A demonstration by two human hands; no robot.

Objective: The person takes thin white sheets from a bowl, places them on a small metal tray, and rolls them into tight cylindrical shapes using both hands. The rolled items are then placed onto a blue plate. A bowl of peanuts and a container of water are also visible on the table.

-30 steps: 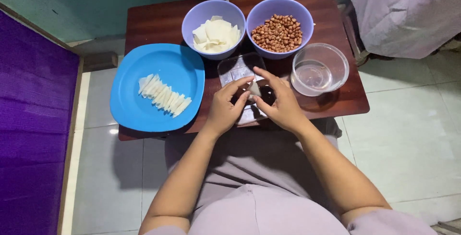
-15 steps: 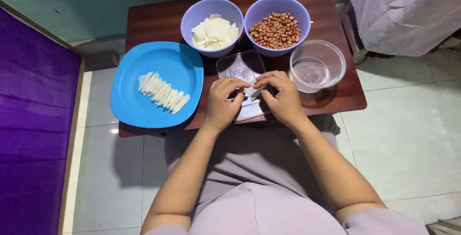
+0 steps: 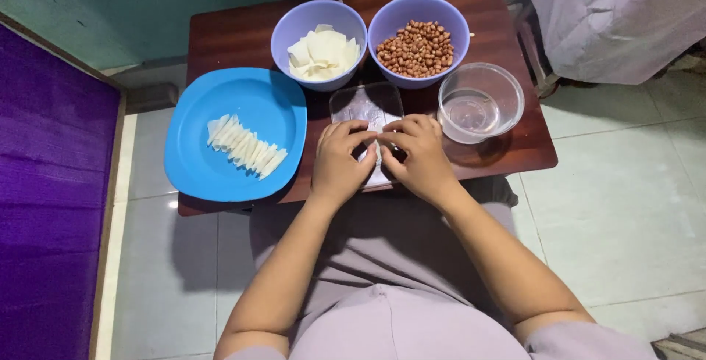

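Here, no package, label or sign shows anywhere in the frame; the wares sit in plain dishes on a dark brown tabletop [image 3: 243, 33]. At the upper middle, a lilac bowl [image 3: 318, 18] holds pale, thin white wrappers [image 3: 323, 52], and just right of it a second lilac bowl [image 3: 419, 14] holds reddish-brown peanuts [image 3: 417, 47]. Right of centre stands a clear bowl [image 3: 480, 102] with a little water in it. At the left, a blue plate [image 3: 235, 133] carries a slanted row of small white rolls [image 3: 245, 146].

In the middle of the frame the left hand [image 3: 340, 161] and right hand [image 3: 419, 155] are drawn together, fingertips meeting, over a clear tray [image 3: 365, 102] at the tabletop's near edge. They pinch a small pale wrapper piece [image 3: 377, 141] between them; it is mostly hidden by the fingers, so its shape cannot be told.
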